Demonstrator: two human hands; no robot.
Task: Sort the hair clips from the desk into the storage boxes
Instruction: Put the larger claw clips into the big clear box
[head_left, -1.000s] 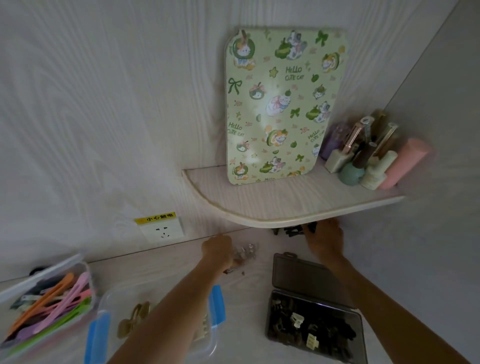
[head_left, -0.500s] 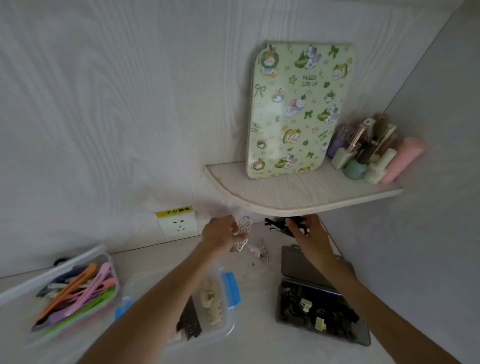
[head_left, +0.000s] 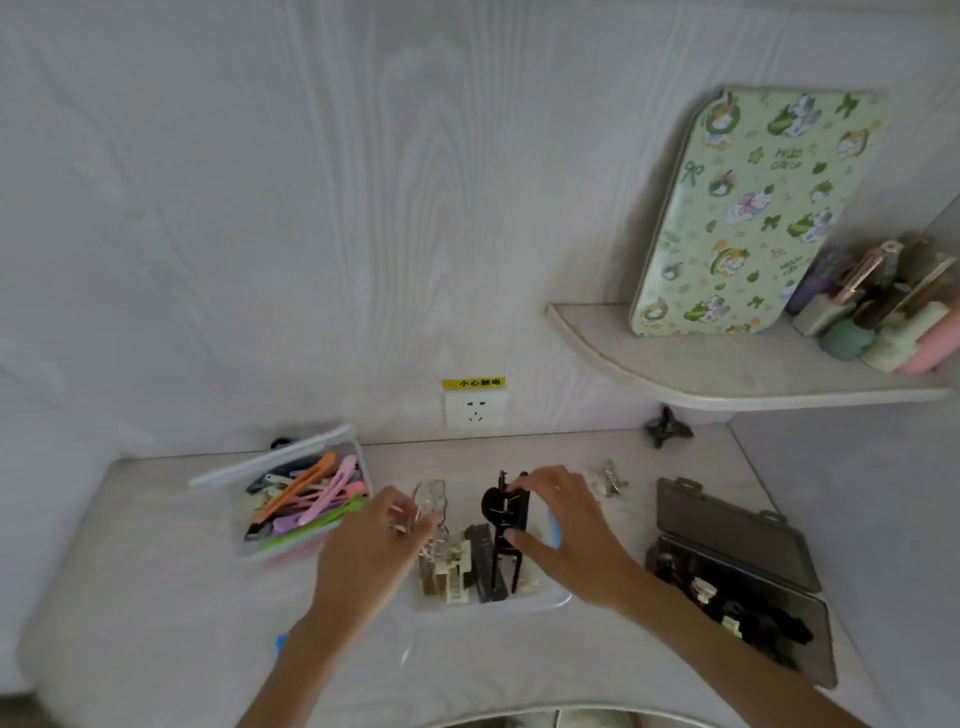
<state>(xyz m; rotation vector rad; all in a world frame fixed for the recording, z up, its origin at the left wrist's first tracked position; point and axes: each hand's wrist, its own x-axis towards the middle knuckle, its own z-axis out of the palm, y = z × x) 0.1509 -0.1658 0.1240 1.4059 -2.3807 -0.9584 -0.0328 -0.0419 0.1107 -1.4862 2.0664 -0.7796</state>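
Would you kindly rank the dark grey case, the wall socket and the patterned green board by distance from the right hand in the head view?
From the right hand:
1. Dark grey case, on the desk just to its right.
2. Wall socket, on the wall behind and slightly left.
3. Patterned green board, up on the shelf at far right.

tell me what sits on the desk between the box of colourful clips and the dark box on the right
In the head view, a clear box of big clips sits between them, with both hands over it: the left hand holds a clear clip, the right hand a black clip.

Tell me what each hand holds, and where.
Right hand pinches a black hair clip by its top and side. Left hand grips a clear clip at its lower end.
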